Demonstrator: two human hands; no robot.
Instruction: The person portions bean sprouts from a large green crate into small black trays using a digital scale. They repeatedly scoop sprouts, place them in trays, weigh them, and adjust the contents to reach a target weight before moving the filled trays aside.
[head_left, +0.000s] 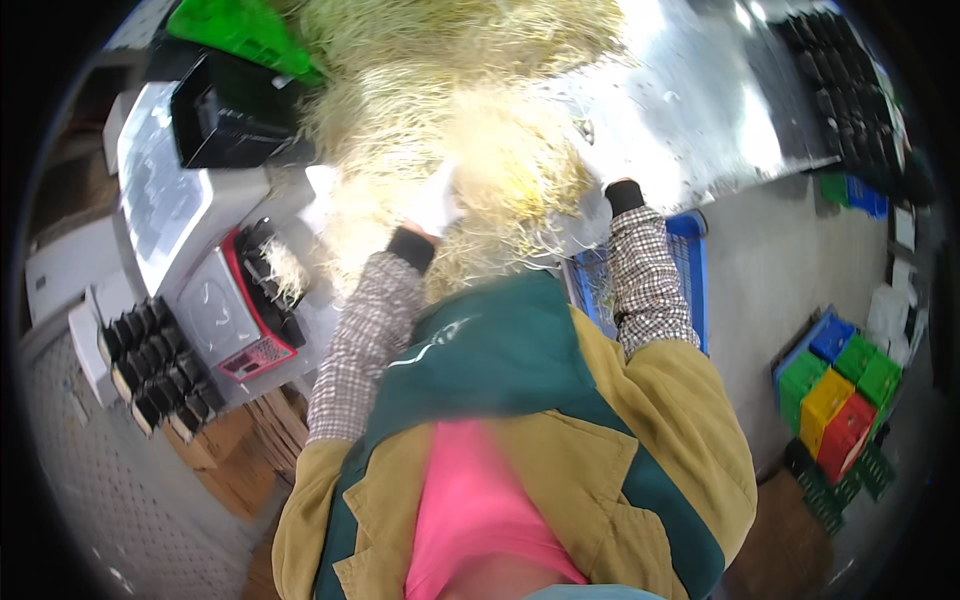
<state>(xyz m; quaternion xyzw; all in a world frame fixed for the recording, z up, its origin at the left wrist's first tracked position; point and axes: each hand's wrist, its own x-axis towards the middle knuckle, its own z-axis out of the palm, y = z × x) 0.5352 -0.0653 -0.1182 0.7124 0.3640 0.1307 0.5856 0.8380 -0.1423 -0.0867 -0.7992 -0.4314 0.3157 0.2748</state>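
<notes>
A big heap of pale yellow bean sprouts (pixel 400 110) covers the metal table (pixel 680 110). My left hand (pixel 437 203), in a white glove, is in the near part of the heap, touching the sprouts. To its right, my right hand (pixel 603 163), also gloved in white, is at the heap's right edge beside a loose clump of sprouts (pixel 525 165). Glare and motion smear the fingers of both hands, so whether they grip any sprouts cannot be made out. Checked sleeves with dark cuffs cover both forearms.
At left, a red-rimmed scale (pixel 240 310) bears a black tray with some sprouts (pixel 287 272). Black trays are stacked at left (pixel 160 360) and far right (pixel 840 90). A black bin (pixel 235 115) stands at back left. A blue crate (pixel 690 270) is under my right forearm; coloured crates (pixel 835 395) stand right.
</notes>
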